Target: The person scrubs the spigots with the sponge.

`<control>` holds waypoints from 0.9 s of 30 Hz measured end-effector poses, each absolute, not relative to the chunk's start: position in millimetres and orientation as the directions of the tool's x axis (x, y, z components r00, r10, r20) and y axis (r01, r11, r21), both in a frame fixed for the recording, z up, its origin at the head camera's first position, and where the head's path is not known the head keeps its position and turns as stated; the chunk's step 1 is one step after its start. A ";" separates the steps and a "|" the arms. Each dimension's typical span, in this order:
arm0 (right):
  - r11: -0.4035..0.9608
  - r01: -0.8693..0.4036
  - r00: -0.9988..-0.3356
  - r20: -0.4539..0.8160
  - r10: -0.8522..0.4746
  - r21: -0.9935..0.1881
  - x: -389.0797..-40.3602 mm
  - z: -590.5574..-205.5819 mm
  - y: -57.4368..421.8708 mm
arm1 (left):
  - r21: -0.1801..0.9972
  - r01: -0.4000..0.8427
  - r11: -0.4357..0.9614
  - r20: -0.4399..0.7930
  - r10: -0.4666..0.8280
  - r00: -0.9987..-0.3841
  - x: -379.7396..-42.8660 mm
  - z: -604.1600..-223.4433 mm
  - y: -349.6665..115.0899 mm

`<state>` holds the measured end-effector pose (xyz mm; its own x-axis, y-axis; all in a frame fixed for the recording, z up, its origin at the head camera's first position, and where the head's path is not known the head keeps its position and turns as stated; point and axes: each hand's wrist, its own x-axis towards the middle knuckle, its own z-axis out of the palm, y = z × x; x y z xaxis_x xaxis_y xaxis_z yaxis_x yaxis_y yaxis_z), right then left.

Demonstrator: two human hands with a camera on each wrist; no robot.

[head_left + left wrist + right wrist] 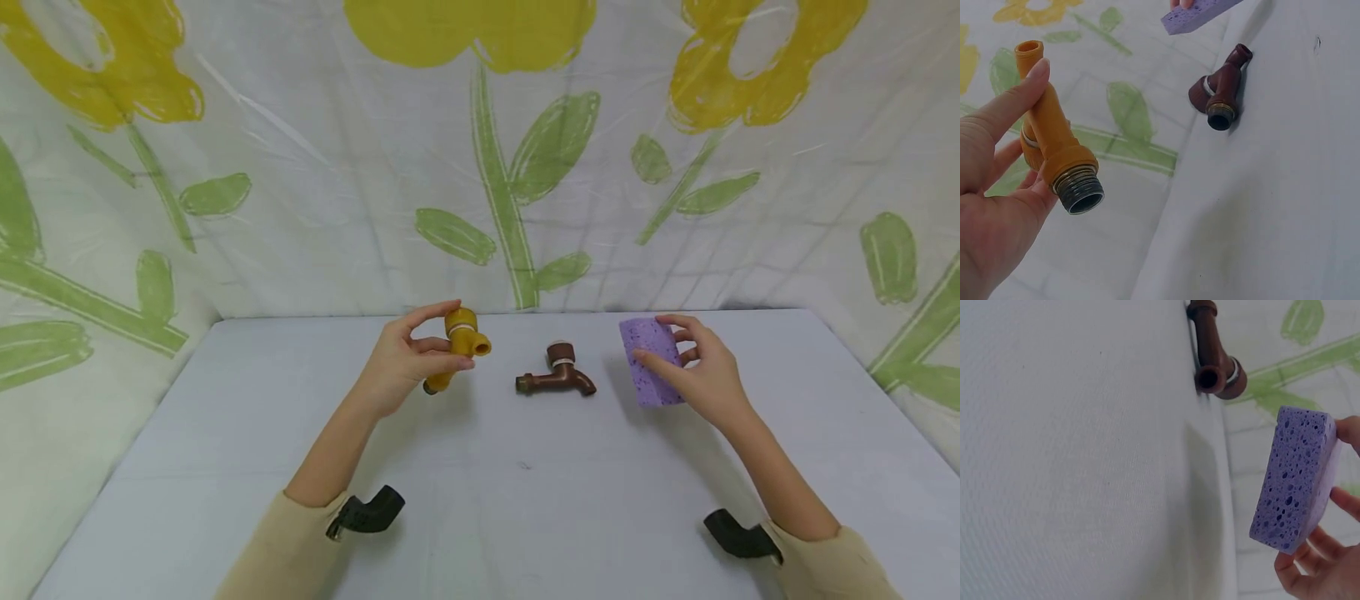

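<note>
My left hand (401,362) grips a yellow faucet (462,333) between thumb and fingers, raised off the table. Its dark threaded end (1082,190) points toward the camera in the left wrist view. My right hand (708,371) holds a purple sponge (651,362) by its edges, also lifted above the surface. Dark pores cover the sponge's narrow side (1291,478) in the right wrist view. Between the two hands, a brown faucet (558,380) lies on the table, touched by neither hand.
A white-covered table (480,517) spreads below both hands. Behind it hangs a pale sheet (315,208) printed with yellow flowers and green leaves, meeting the table's far edge. Black curved pieces (371,510) sit at both wrists by the beige sleeves.
</note>
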<state>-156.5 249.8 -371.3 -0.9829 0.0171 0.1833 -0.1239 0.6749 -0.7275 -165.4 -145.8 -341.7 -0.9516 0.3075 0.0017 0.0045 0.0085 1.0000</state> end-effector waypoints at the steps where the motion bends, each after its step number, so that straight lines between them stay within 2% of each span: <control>1: 0.680 -0.122 -0.983 0.182 0.018 -0.723 -157.7 -372.1 250.3 | 1.000 0.014 0.027 0.005 0.304 -0.953 -166.3 -342.5 -146.2; 12: 0.735 -0.093 -0.989 0.150 0.012 -0.672 -169.7 -384.0 256.5 | 0.944 0.146 0.296 0.067 0.262 -0.963 -184.7 -363.6 -147.8; 21: 0.757 -0.078 -0.993 0.114 -0.005 -0.649 -177.3 -390.4 258.4 | 0.802 0.273 0.532 0.108 0.319 -0.941 -199.7 -376.7 -146.2; 27: 0.779 -0.062 -0.996 0.090 -0.007 -0.624 -182.3 -392.6 258.8 | 0.708 0.346 0.616 0.132 0.366 -0.921 -202.9 -378.8 -143.1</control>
<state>-182.3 258.8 -392.6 -0.9959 -0.0070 0.0902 -0.0620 0.7792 -0.6237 -202.9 -143.1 -378.8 -0.9211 0.3662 0.1320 0.3463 0.6159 0.7077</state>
